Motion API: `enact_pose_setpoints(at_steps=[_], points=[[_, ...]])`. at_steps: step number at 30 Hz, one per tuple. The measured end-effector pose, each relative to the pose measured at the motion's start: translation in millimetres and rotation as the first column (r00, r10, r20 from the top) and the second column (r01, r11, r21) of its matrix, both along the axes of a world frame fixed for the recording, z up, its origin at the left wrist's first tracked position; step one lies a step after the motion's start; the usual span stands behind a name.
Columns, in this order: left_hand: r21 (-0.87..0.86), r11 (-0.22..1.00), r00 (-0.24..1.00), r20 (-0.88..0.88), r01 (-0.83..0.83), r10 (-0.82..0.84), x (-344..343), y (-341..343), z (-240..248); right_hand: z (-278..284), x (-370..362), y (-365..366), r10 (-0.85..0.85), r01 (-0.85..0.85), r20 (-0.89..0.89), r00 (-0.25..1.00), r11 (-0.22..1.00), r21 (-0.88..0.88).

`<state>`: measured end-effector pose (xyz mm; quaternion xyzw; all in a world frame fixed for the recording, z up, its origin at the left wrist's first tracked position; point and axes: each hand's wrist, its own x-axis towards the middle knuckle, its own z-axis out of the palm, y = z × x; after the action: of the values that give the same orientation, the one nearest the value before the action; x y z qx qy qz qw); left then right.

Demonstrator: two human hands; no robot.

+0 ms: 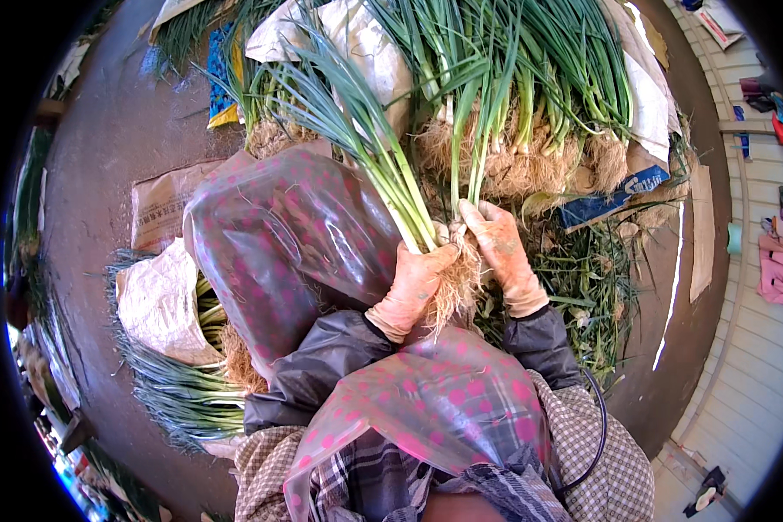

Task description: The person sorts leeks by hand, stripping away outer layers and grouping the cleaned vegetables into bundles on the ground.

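My left hand (416,285), in a pale orange glove, is closed around a small bunch of green onions (396,178). Their leaves slant up and to the left, and pale stringy roots (454,291) hang between my hands. Right beside it, my right hand (498,248), gloved alike, pinches the lower ends of one or two more green onions (471,161) whose leaves point away from me. The fingertips of both hands nearly meet at the root ends. A clear plastic apron with pink dots (444,383) covers my lap beneath them.
A large heap of green onions (531,122) lies ahead, roots toward me. Loose leaf scraps (587,296) cover the ground at right. Bundled green onions (187,396) lie at left under a white sack (161,300). Cardboard (167,209) and a blue package (609,202) lie nearby.
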<state>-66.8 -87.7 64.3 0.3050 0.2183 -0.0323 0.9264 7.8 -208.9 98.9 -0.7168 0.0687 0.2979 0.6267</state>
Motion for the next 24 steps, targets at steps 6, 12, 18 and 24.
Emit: enact_pose_setpoints(at_steps=[6, 12, 18, 24], points=[[0.168, 0.97, 0.978, 0.075, 0.179, -0.193, -5.6, -3.6, -4.7, -2.7, -0.5, -30.0, 0.109, -0.106, 0.054, 0.993, 0.993, -0.06], [-0.263, 0.858, 0.893, 0.038, 0.442, -0.449, 47.2, 16.0, 12.1, 12.3, -4.3, -49.4, 0.307, -0.287, 0.155, 0.939, 0.948, -0.135], [-0.333, 0.894, 0.952, 0.048, 0.3, -0.301, 41.6, -11.4, 0.1, 10.6, -37.2, -87.0, 0.105, 0.012, 0.286, 0.953, 0.925, -0.379], [-0.196, 0.947, 0.96, -0.061, 0.256, -0.272, 49.2, -8.8, -13.3, 54.6, -90.5, -179.7, -0.433, 0.763, 0.653, 0.621, 0.524, -0.379]])
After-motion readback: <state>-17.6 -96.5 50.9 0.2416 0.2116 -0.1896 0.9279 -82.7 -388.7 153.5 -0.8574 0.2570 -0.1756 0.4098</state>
